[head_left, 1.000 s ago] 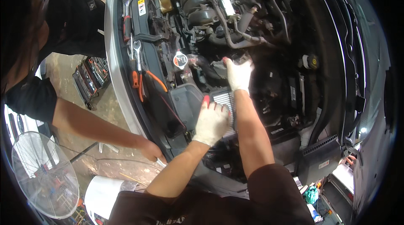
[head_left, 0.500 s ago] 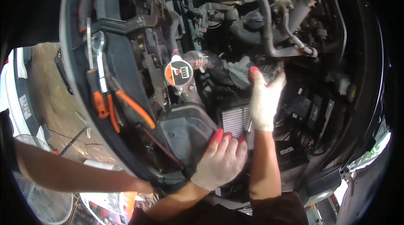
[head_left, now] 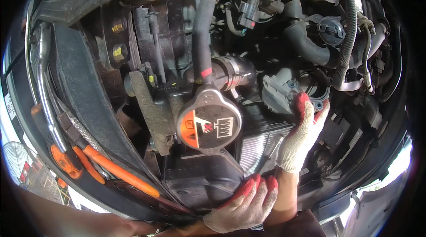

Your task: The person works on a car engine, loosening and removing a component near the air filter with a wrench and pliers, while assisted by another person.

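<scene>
My right hand [head_left: 304,135], in a white knit glove with red fingertips, reaches up to a grey throttle body [head_left: 316,87] with a round opening. Thumb and fingers close on its near edge. Lower down, my left hand [head_left: 244,206], gloved alike, lies at the edge of a black plastic housing [head_left: 199,179], its fingers stretched forward. Just beyond those fingers sits a pleated white air filter [head_left: 254,150], partly covered by dark plastic. What lies under the left palm is hidden.
A radiator cap [head_left: 209,126] stands at the centre, joined to a black hose [head_left: 203,37]. On the left ledge lie orange-handled pliers [head_left: 120,170] and a chrome ratchet [head_left: 43,77]. Another bare forearm [head_left: 80,219] crosses the lower left. A ribbed conduit [head_left: 348,24] hangs at upper right.
The view has moved closer to the engine, so the radiator cap looks larger. My right hand stays at the throttle body, and my left hand remains by the housing edge.
</scene>
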The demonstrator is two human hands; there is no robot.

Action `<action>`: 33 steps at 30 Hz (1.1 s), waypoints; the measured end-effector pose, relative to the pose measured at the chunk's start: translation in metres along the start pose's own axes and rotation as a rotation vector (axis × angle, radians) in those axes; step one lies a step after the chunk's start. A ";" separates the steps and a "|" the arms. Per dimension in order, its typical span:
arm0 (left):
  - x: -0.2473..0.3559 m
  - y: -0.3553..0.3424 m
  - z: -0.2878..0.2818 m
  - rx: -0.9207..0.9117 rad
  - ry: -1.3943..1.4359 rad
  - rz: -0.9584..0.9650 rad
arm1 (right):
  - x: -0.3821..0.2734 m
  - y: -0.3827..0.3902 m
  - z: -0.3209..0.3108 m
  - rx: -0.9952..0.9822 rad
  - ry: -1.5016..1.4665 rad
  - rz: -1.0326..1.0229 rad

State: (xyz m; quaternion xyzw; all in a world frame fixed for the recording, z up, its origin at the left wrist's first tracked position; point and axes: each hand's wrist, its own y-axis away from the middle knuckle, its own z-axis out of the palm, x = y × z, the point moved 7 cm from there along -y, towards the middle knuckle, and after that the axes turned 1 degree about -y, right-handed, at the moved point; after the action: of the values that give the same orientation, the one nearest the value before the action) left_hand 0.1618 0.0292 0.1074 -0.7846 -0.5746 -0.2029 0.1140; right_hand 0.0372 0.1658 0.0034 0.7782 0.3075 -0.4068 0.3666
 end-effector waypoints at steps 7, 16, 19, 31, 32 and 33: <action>-0.002 -0.004 -0.005 0.012 0.082 0.023 | 0.008 -0.005 -0.007 0.002 0.070 -0.055; -0.013 -0.008 -0.013 0.030 0.155 0.049 | 0.004 0.002 0.002 0.061 0.047 -0.023; -0.015 -0.009 -0.017 0.038 0.169 0.064 | 0.000 0.004 0.003 0.097 0.060 -0.028; 0.014 -0.003 -0.008 0.179 0.184 -0.025 | -0.032 0.002 -0.005 0.026 0.467 -0.237; 0.020 -0.003 -0.009 0.216 0.194 -0.021 | -0.034 0.002 -0.016 0.011 0.491 -0.215; 0.019 -0.002 -0.010 0.200 0.187 -0.035 | -0.040 0.010 -0.023 -0.025 0.521 -0.209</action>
State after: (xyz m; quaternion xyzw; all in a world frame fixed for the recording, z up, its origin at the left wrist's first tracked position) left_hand 0.1627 0.0420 0.1245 -0.7369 -0.5925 -0.2188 0.2408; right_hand 0.0357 0.1719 0.0500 0.8159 0.4751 -0.2248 0.2408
